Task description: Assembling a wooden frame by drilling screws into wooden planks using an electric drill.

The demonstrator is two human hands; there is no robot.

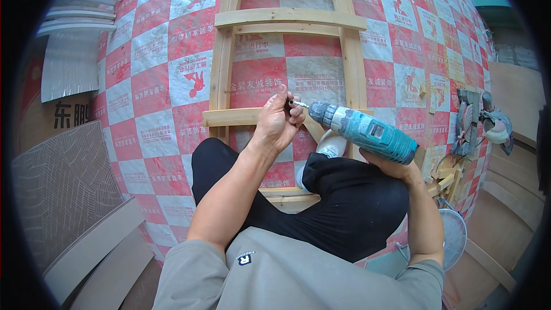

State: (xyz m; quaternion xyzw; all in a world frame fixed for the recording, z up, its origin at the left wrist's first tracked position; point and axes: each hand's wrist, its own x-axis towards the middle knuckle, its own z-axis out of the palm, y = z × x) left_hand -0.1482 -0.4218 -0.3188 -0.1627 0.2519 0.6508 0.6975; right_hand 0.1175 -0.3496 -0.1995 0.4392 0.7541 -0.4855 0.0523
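I observe my left hand [278, 121] raised over the near rail of a wooden frame [287, 18] that lies flat on the floor covering [155, 51]. Its fingers [296, 116] are pinched closed on the bit [298, 104] at the nose of a teal cordless drill [363, 131]; thumb and forefinger meet at the bit's metal shank, just ahead of the chuck.

My right hand [393, 166] is under the rear of the drill body and largely hidden by it. What shows is wrapped around the handle, so I record it as closed on the drill. The drill lies roughly level, nose pointing toward my left, above my crossed legs in dark trousers [344, 206] and a white shoe [332, 144].

The frame is ladder-like: two long side rails and several cross rails of pale timber. It runs from my knees toward the far edge of the floor covering, which is a red and grey checked sheet. I sit at the frame's near end.

At the right edge of the covering I note a mitre saw [479, 120] with wood offcuts [442, 175] beside it, and a fan [453, 235] nearer me. At the left edge lie grey patterned boards [63, 189] and a stack of white strips [86, 0] toward the far left corner.
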